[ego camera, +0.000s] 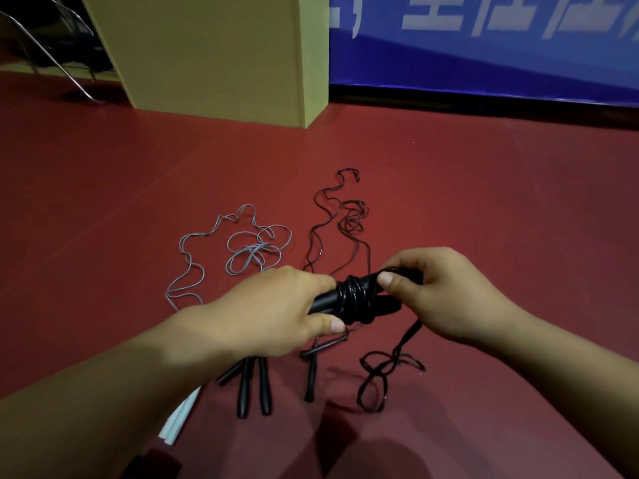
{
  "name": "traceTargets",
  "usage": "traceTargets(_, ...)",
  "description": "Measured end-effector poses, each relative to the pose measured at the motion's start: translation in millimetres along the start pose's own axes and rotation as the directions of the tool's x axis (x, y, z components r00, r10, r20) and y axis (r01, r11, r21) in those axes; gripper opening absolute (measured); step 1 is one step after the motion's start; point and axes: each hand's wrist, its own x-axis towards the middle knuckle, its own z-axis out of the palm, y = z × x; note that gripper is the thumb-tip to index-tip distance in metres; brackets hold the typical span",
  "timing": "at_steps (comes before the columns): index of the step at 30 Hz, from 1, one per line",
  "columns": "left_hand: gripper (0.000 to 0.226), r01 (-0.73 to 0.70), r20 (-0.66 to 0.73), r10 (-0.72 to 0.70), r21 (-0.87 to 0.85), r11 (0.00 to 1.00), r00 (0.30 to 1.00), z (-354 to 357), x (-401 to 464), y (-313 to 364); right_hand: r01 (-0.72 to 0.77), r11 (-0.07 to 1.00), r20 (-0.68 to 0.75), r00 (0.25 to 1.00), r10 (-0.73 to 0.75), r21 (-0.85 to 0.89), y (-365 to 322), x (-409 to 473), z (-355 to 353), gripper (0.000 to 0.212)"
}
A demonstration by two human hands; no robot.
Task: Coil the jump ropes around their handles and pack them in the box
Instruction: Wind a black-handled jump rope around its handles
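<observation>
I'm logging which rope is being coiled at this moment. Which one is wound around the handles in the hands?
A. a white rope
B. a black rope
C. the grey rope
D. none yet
B: black rope turns wrap the black handles held between the left hand and right hand, while the grey rope lies loose on the floor.

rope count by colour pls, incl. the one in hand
Grey rope, loose on the floor: 1
Black rope on the floor, loose: 1
Black rope being coiled on its handles, held by left hand and right hand: 1
Total: 3 ropes
</observation>
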Motion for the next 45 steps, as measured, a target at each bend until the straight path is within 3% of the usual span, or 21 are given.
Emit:
traceTargets(3, 0.035, -0.039, 0.023, 0.038, 0.045, 0.998, 0.999, -3, -3, 1, 0.019, 0.999, 0.011, 1.000, -0.019, -0.025, -4, -2, 2, 0.013)
traceTargets(7, 0.032, -0.083, 0.067, 0.081, 0.034, 0.996, 0.994, -5, -7, 5, 0.004, 0.995, 0.022, 1.000, -0.006, 0.104, -6, -2, 2, 0.005)
traceTargets(10, 0.032, -0.109, 0.102, 0.111, -0.024, 0.994, 0.989, -4, -10, 5, -0.055, 0.969, 0.085, 0.996, 0.036, 0.239, -9, 0, -1, 0.011)
traceTargets(12, 0.029, -0.113, 0.139, 0.134, -0.155, 0.981, 0.981, -6, -14, 6, -0.110, 0.933, 0.128, 0.989, 0.070, 0.343, -8, 2, -4, 0.019)
traceTargets(15, 0.020, -0.052, 0.194, 0.159, -0.462, 0.885, 0.968, -9, -17, 10, -0.241, 0.845, 0.253, 0.959, 0.131, 0.478, -6, 4, -13, 0.034)
traceTargets(17, 0.020, -0.025, 0.224, 0.203, -0.611, 0.792, 0.953, -10, -17, 12, -0.337, 0.758, 0.365, 0.920, 0.140, 0.558, -6, 5, -15, 0.029)
traceTargets(21, 0.024, -0.022, 0.212, 0.292, -0.775, 0.631, 0.933, -10, -17, 17, -0.457, 0.571, 0.462, 0.874, 0.148, 0.682, -2, 7, -16, 0.027)
traceTargets(24, 0.022, -0.037, 0.150, 0.303, -0.845, 0.533, 0.941, -13, -17, 20, -0.436, 0.560, 0.445, 0.886, 0.130, 0.705, -2, 7, -12, 0.034)
traceTargets(26, 0.021, -0.053, 0.105, 0.288, -0.867, 0.495, 0.952, -13, -15, 20, -0.374, 0.617, 0.405, 0.909, 0.097, 0.693, -2, 7, -7, 0.038)
traceTargets(29, 0.019, -0.056, 0.045, 0.230, -0.909, 0.412, 0.972, -13, -14, 19, -0.289, 0.723, 0.328, 0.940, 0.091, 0.628, -5, 5, -3, 0.014)
traceTargets(33, 0.035, -0.073, -0.039, 0.107, -0.940, 0.334, 0.994, -16, -10, 19, -0.377, 0.642, 0.294, 0.926, 0.237, 0.668, -5, 8, 4, 0.023)
traceTargets(36, 0.037, -0.080, -0.086, -0.003, -0.940, 0.332, 0.996, -18, -7, 17, -0.429, 0.663, 0.279, 0.903, 0.326, 0.613, -2, 11, 7, 0.030)
traceTargets(39, 0.023, -0.086, -0.120, -0.107, -0.956, 0.280, 0.987, -17, -4, 15, -0.430, 0.664, 0.271, 0.903, 0.335, 0.612, -2, 11, 6, 0.029)
traceTargets(45, 0.024, -0.073, -0.135, -0.243, -0.966, 0.247, 0.961, -16, 2, 5, -0.372, 0.680, 0.261, 0.928, 0.265, 0.632, -8, 11, -5, 0.024)
